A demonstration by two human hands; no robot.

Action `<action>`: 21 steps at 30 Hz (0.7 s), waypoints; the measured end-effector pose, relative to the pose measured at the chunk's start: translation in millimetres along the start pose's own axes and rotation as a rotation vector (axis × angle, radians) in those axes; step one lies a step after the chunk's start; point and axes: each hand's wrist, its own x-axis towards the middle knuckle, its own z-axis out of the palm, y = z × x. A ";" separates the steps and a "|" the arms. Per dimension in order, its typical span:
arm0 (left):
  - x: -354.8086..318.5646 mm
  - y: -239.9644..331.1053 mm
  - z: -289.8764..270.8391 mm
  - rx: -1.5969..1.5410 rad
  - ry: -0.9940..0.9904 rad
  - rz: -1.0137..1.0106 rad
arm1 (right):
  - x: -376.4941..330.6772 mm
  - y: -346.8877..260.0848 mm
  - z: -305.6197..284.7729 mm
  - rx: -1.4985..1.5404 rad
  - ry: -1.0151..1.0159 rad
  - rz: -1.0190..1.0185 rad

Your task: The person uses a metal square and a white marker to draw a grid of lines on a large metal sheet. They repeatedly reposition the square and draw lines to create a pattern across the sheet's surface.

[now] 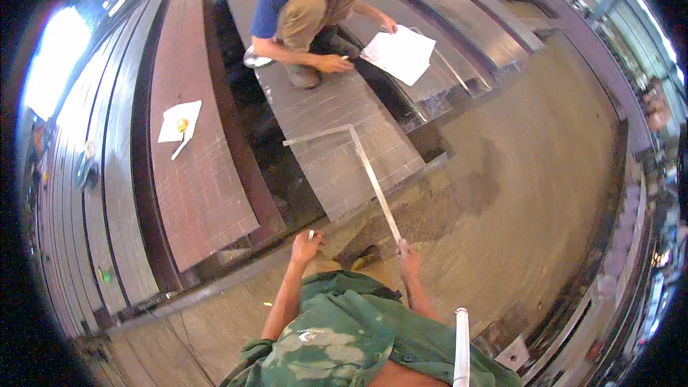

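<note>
Your right hand [408,252] grips the near end of a long metal square [373,175], fingers wrapped around its blade where it comes off the edge of the steel. The blade runs away from you up across a grey steel plate [337,150], and the short arm of the square turns left at the far end and lies flat on that plate. Your left hand [307,246] is raised just beside the plate's near corner, fingers drawn together on a small white marker [311,233] that sticks up from them. A brown shoe [367,256] shows between your two hands, on the sandy concrete floor [530,193] that spreads to your right.

Across the plate from you, another person [304,0] in a blue shirt and tan trousers crouches on the steel. One of their hands holds a small pale thing [345,58] down on the plate; whether it is a chalk or a marker cannot be told. Their other hand rests on a white sheet of paper [400,52] laid over the next beam.

To your left a rust-brown plate [190,172] lies parallel, well apart from the square, with a second white sheet [179,122] on it and a small yellow-tipped thing on the paper. A white tube [461,347] crosses your green shirt at the lower edge.
</note>
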 end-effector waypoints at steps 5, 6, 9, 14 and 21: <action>-16.2 25.2 -6.2 -0.189 0.076 -0.223 | 23.7 -56.0 41.1 0.141 -0.176 -0.007; -16.0 24.6 -7.4 -0.238 0.090 -0.248 | 24.6 -64.0 46.6 0.127 -0.200 -0.016; -11.9 16.9 -9.6 -0.222 0.117 -0.238 | 26.2 -80.6 61.7 0.119 -0.254 -0.102; 13.7 -2.2 -24.3 -0.292 0.101 -0.189 | 23.8 -106.2 101.7 0.153 -0.279 -0.200; 68.5 31.9 -92.0 0.014 0.019 -0.084 | 34.9 -116.9 173.4 0.083 -0.284 -0.186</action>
